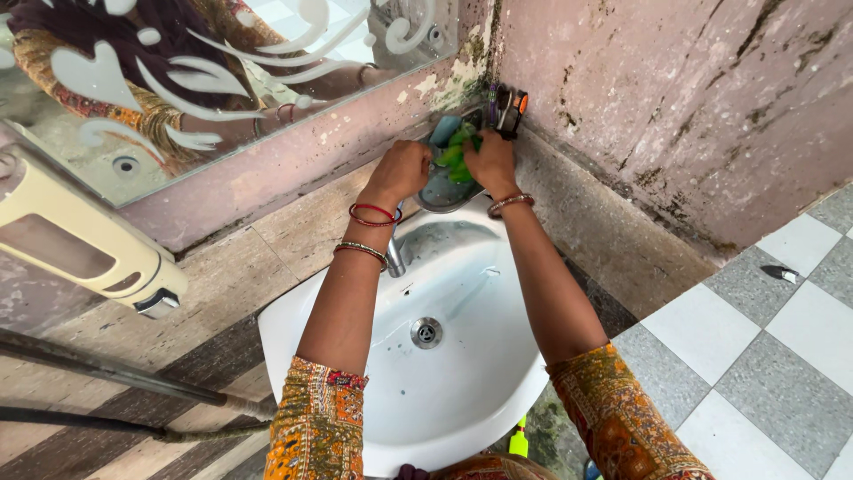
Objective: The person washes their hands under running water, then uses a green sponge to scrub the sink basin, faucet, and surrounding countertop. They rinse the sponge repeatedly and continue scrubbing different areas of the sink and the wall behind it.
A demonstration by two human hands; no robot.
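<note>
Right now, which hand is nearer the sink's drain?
Left. The left hand is above the tap, closer to the drain; the right hand reaches farther toward the corner, on the green scrubber.

My hands hide most of the green cloth (455,156); the mirror (178,80) and soap dispenser (80,240) run off frame.

No packages, labels, signs, screens.

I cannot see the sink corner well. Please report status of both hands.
Left hand and right hand both closed on green scrubber, over grey soap dish. Tap below left wrist.
</note>
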